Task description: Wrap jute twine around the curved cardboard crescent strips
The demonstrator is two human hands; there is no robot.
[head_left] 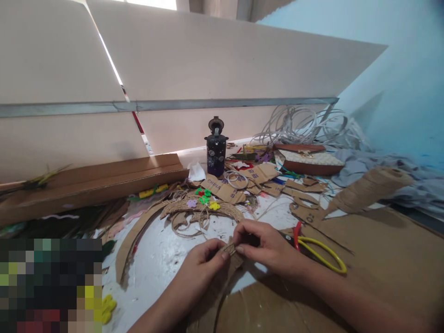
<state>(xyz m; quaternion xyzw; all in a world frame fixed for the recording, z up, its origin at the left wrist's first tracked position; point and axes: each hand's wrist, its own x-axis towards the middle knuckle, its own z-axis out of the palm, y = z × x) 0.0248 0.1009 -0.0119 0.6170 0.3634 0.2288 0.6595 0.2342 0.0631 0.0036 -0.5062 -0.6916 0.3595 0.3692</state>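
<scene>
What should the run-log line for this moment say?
left hand: pinches wrapped strip | right hand: pinches same strip | nearby: scissors, twine spool, bottle | surface: table

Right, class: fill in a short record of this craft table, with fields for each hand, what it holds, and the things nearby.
left hand: pinches one end of small twine-wrapped cardboard piece
right hand: pinches its other end
beside right hand: yellow-handled scissors, lying flat
beyond hands: twine-wrapped cardboard arc with coloured felt flowers
far right: cone-shaped spool of brown twine
back: dark cylindrical bottle, upright
</scene>
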